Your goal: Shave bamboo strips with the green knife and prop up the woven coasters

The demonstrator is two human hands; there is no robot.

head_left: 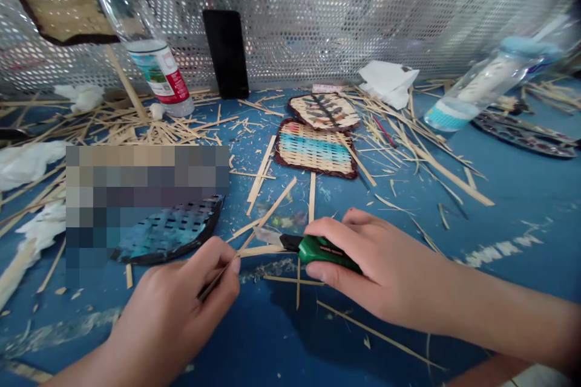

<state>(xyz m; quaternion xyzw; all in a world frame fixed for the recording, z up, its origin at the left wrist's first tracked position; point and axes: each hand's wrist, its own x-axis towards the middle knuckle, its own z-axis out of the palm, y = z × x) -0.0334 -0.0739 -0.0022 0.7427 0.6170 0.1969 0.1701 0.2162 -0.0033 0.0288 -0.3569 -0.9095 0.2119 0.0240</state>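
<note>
My right hand [363, 266] is closed round a green utility knife [318, 249], whose blade [267, 236] points left. My left hand [181, 302] pinches a thin bamboo strip [254, 251] that runs right to meet the blade. Both hands rest low over the blue table [499, 205]. Just left of the blade lies a dark woven leaf-shaped piece painted blue-green [172, 233]. Behind the hands, two small woven fans lie flat: one with blue and tan stripes [315, 150], and one with a dark leaf pattern [324, 110].
Bamboo slivers and offcuts [408, 145] litter the table. A black phone [226, 53] leans on the perforated metal screen [363, 12] at the back. Plastic bottles stand at back left [154, 66] and right [481, 87]. Crumpled tissues [388, 81] and a paint palette [526, 136] lie around.
</note>
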